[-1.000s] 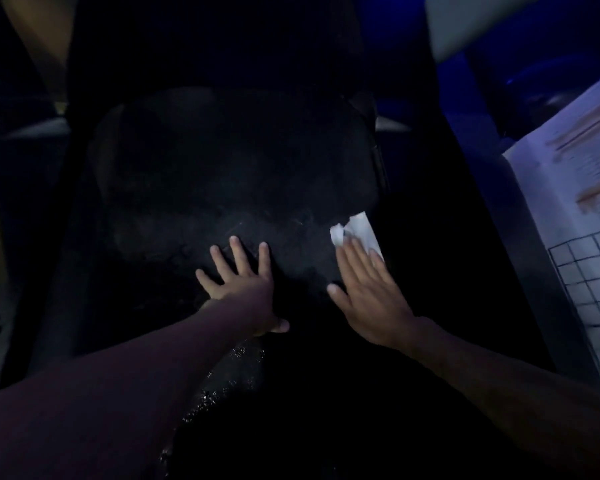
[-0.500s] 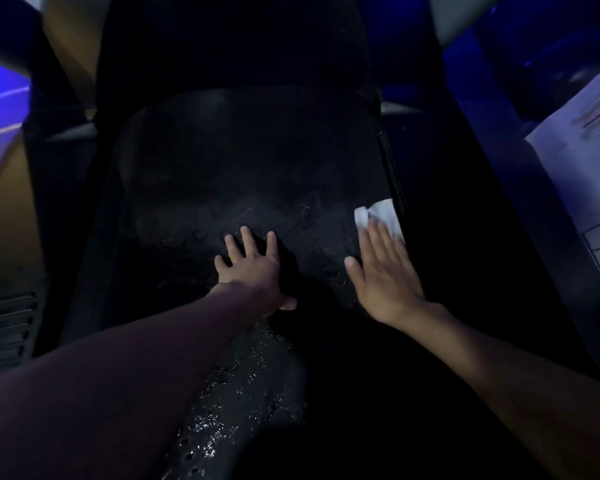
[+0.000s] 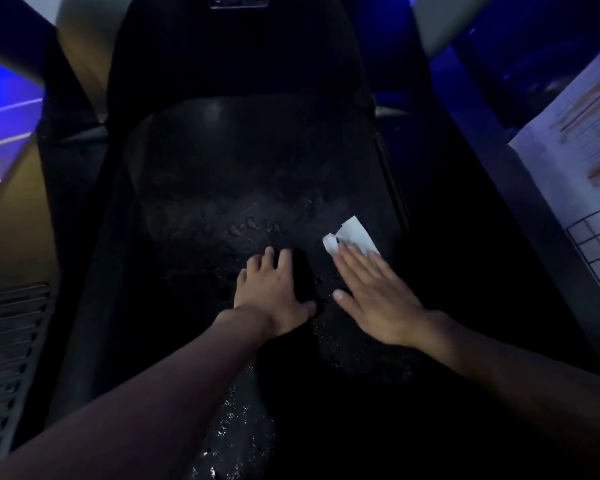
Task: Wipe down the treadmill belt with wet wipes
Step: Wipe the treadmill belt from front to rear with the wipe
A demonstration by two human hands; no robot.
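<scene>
The black treadmill belt (image 3: pixel 243 174) fills the middle of the dim head view, with wet smears and droplets on it. A white wet wipe (image 3: pixel 352 233) lies flat on the belt near its right edge. My right hand (image 3: pixel 374 292) presses on the wipe with straight fingers; the wipe's far end shows past the fingertips. My left hand (image 3: pixel 274 292) rests flat on the belt just left of it, fingers somewhat bent at the tips, holding nothing.
A grey side rail (image 3: pixel 520 216) runs along the belt's right. A white sheet with a printed grid (image 3: pixel 589 188) lies beyond it at far right. The left rail (image 3: pixel 66 258) and a vented grey panel (image 3: pixel 11 341) sit at left. The treadmill's black hood (image 3: pixel 236 46) rises ahead.
Both hands have slid back toward me along the belt, the right one dragging the wipe with it. My left fingers have drawn together. The camera has tilted up a little.
</scene>
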